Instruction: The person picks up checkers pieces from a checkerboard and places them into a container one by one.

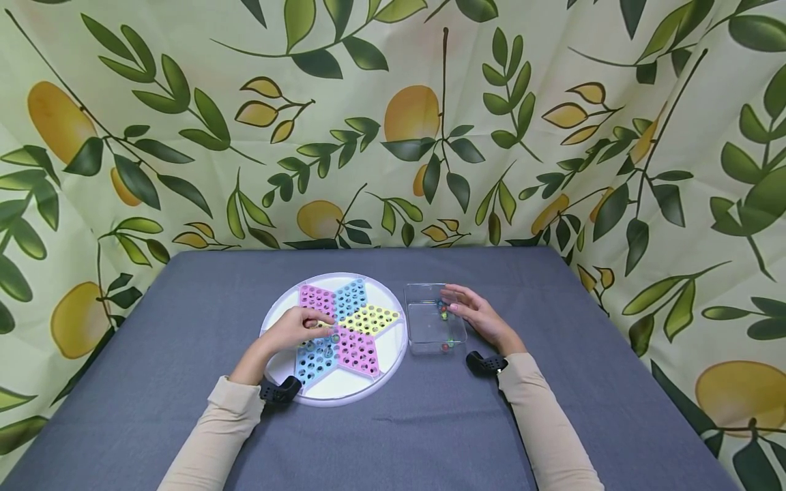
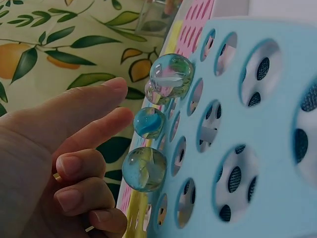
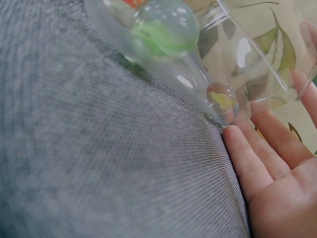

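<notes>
No writing, label, brand, number or sign can be read in any of the three views. The star-shaped game board carries only coloured fields with holes and no lettering. The clear plastic box just beside the board shows no print or sticker on its walls. The marbles seated on the board have coloured swirls inside but no marks. The grey tabletop under the board is plain cloth. The backdrop curtain behind the board bears a pattern of lemons and leaves, with no words in it.
</notes>
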Demonstrator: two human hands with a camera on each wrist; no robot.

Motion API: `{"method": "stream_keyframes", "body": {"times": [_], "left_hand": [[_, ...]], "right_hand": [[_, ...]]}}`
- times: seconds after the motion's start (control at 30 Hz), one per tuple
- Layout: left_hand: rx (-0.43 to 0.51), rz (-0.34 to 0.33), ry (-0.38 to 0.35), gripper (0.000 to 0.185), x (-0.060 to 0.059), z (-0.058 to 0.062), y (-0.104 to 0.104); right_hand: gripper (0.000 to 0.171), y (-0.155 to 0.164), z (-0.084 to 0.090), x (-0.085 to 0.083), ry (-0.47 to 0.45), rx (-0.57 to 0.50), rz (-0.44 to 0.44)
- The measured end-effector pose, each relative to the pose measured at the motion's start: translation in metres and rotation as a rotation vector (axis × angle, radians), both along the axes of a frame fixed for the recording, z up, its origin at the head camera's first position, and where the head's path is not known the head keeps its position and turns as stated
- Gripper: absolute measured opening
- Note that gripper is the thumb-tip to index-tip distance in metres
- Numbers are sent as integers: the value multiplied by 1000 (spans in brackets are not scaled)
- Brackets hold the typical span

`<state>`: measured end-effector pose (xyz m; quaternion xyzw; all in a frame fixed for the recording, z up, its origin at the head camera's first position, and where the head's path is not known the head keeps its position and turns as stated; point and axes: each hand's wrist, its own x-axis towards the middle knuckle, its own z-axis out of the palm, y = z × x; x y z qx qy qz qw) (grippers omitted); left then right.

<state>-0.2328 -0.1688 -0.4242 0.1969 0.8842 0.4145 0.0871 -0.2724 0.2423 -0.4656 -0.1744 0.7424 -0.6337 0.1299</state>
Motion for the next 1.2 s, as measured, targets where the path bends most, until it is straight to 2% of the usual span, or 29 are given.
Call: {"method": "stream_keyframes", "body": {"times": [0.37, 0.83, 1.2], "left_hand": [[-17, -9, -15, 28, 3, 2, 0], [-74, -31, 33, 26, 1, -1, -5], [-76, -17, 32, 22, 0, -1, -5]], "right_hand": [[56, 0, -1, -1, 8, 6, 2], [56, 0, -1, -1, 5, 17, -1], [57, -1, 2, 2, 6, 15, 1]]}}
